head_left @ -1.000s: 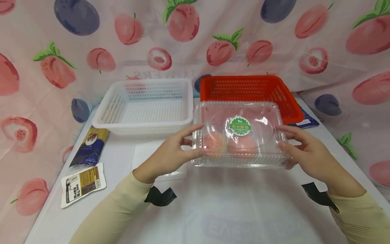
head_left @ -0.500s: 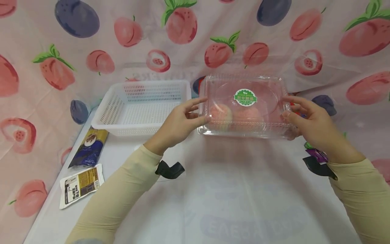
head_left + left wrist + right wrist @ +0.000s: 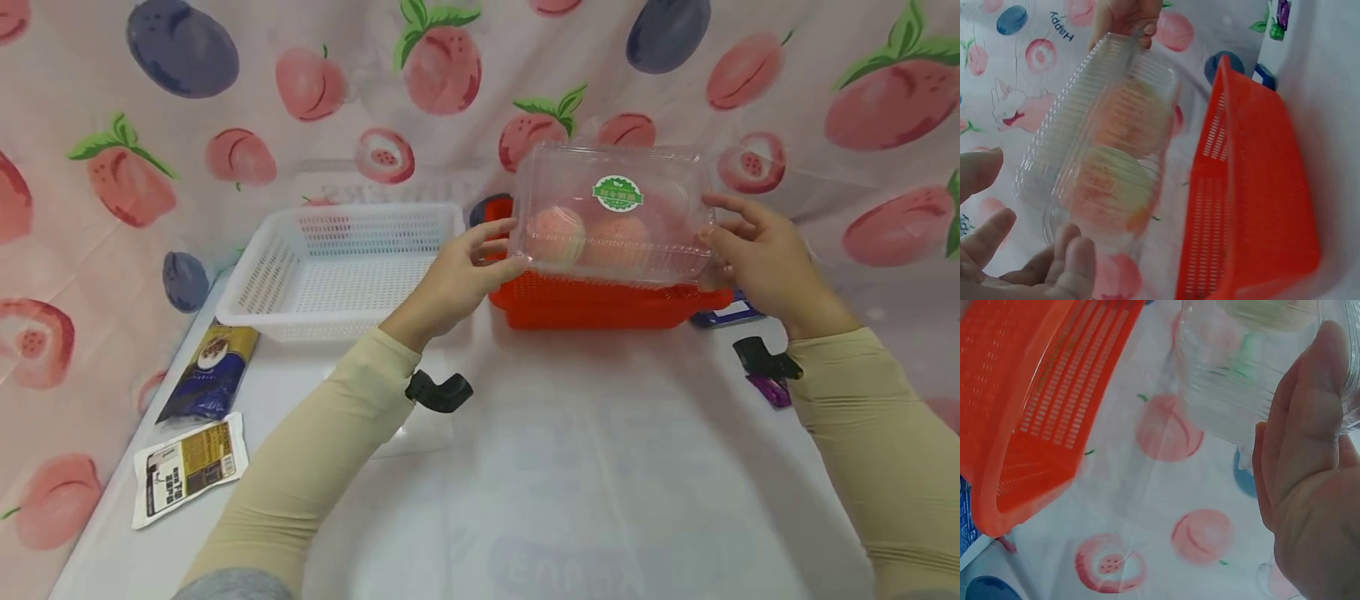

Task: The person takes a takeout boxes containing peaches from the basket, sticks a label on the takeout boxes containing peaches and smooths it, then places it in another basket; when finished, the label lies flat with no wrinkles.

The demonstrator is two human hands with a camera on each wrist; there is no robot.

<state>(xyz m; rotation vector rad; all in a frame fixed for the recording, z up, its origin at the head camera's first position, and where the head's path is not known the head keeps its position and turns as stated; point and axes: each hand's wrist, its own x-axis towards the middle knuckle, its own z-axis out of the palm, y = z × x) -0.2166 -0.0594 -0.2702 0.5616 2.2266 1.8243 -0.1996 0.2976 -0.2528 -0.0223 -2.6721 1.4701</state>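
Observation:
A clear plastic clamshell fruit box (image 3: 660,187) with a green round label is held up above the red basket (image 3: 600,315). Through its wall show two round pink and pale-green fruits, seemingly peaches (image 3: 1110,187). My left hand (image 3: 465,271) holds the box's left end, thumb low and fingers along the side. At the opposite end my right hand (image 3: 768,267) grips the box, thumb in front and other fingers partly hidden behind it. In the left wrist view the box hangs beside the basket's rim, apart from it.
Left of the red basket stands a white basket (image 3: 330,323). A blue-and-gold packet (image 3: 210,371) and a white pouch (image 3: 191,471) lie at the table's left edge. On the right are a dark blue packet (image 3: 727,312) and a small purple one (image 3: 770,390).
Both hands have raised the box and moved it away from me, slightly rightward, from in front of the red basket to above it. The baskets and packets have stayed put.

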